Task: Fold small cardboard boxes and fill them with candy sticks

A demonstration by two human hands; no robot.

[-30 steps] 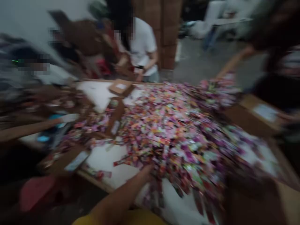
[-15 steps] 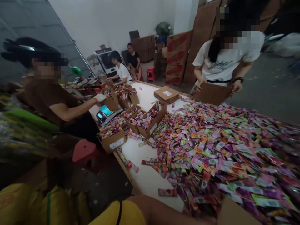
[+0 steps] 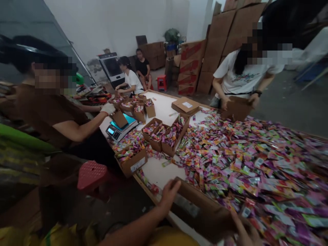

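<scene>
My left hand [image 3: 167, 196] grips the far left end of a brown cardboard box [image 3: 205, 218], thumb over its rim. At the box's near right end, my right hand [image 3: 244, 229] holds the other side, fingers along the wall. The box is tilted over the table's edge, with a white label on its side; what lies inside is too dark to make out. A large heap of small colourful sachets [image 3: 243, 164] spreads just beyond and to the right of it. A filled box [image 3: 132, 159] stands at the table's left edge.
Several sachet-filled boxes [image 3: 176, 136] stand mid-table. A digital scale [image 3: 119, 131] sits by a gloved co-worker [image 3: 69, 116] at left. Flat cardboard [image 3: 186, 104] lies farther back. Another co-worker [image 3: 243, 78] holds a box opposite. A red stool [image 3: 92, 174] is on the floor.
My hands and the cardboard box have come up into view at the table's near edge. The gloved co-worker's box has tilted off the scale toward them. The view has shifted slightly.
</scene>
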